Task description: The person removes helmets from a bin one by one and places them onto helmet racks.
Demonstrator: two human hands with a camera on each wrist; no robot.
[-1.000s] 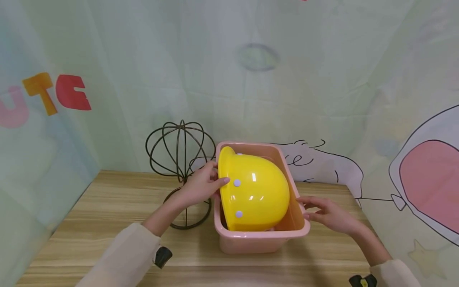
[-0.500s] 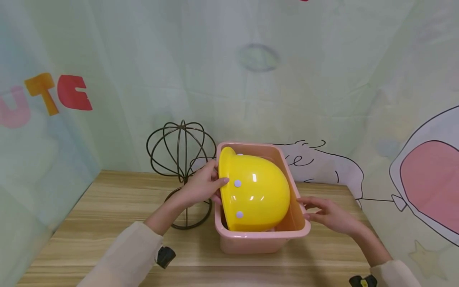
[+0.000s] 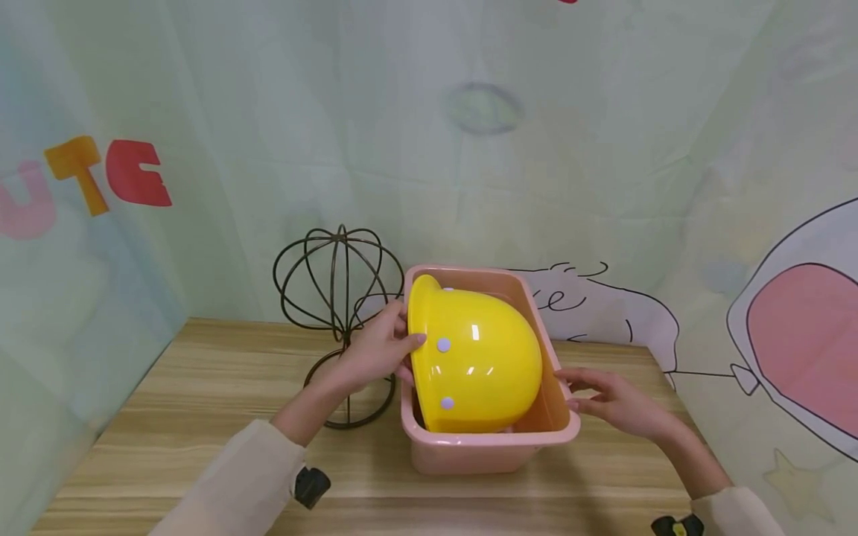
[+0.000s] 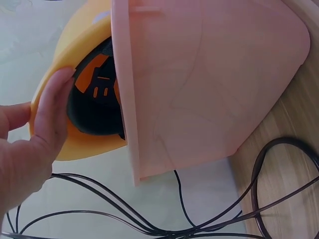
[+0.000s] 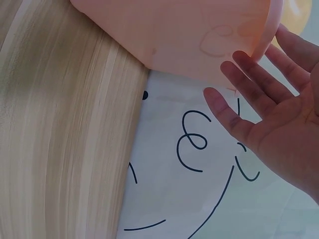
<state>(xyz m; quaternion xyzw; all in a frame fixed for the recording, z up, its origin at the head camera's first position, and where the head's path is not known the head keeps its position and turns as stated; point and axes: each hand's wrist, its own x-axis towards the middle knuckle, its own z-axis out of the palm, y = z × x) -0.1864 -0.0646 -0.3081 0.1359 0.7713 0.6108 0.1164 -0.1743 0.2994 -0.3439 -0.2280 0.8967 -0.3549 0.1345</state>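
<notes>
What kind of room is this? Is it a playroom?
Maybe a play corner or a staged set: cartoon-printed curtains hang around a small wooden table, where a yellow toy-like helmet sits in a pink tub beside a wire stand.

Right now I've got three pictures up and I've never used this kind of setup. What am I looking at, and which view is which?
No machine here: a person works with two bare hands and wears three cameras. The wide picture comes from the head and looks down at a wooden table. The other two come from the wrists, very close up.

On the table stand a pink bin and, to its left, a dark wire stand. A yellow helmet lies tilted in the bin, brim to the left.

The left hand grips the helmet's brim; the left wrist view shows the fingers on the brim, with the black and orange lining inside. The right hand is open, fingers straight, at the bin's right rim; whether it touches is unclear.
</notes>
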